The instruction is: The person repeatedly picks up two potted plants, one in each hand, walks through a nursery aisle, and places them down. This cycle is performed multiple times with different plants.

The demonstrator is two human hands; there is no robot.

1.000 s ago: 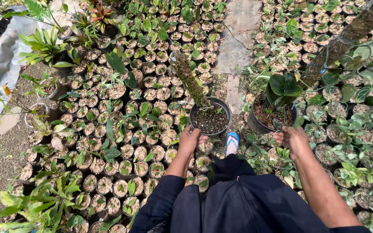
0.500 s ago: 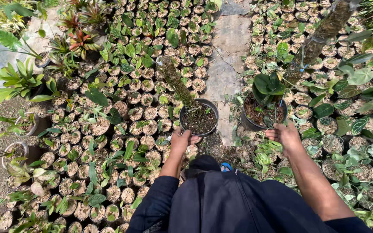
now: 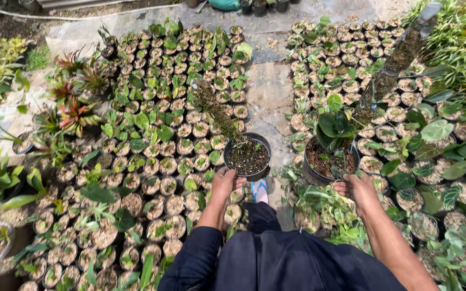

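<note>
Fingers (image 3: 227,177) of the left hand (image 3: 223,186) are curling over the near rim of a black pot (image 3: 248,157), clamping it from the six o'clock side, and that pot is hanging just above the bare concrete path (image 3: 268,89) running up the middle of the view. Dark soil is filling the pot, and a tall mossy pole (image 3: 217,113) is leaning out of it toward eleven o'clock. Over at three o'clock from there, the right hand (image 3: 358,188) is gripping the near rim of a second black pot (image 3: 330,161), fingers (image 3: 346,186) closing on the edge, though how far they are wrapping under it I cannot tell. Broad green leaves (image 3: 333,125) are crowding the top of this second pot, and another mossy pole (image 3: 392,70) is tilting away from it toward one o'clock. A blue sandal (image 3: 260,189) is peeking out at six o'clock of the first pot, right beside the left wrist, with dark trousers (image 3: 276,258) filling the bottom of the frame. Rows of small potted seedlings (image 3: 163,140) are packing the ground from seven round to eleven o'clock, and a second block of small pots (image 3: 346,59) is sitting at one o'clock across the path. Red and green spiky plants (image 3: 74,116) are standing at nine o'clock, and big heart-shaped leaves (image 3: 438,129) are spreading at three o'clock.
</note>
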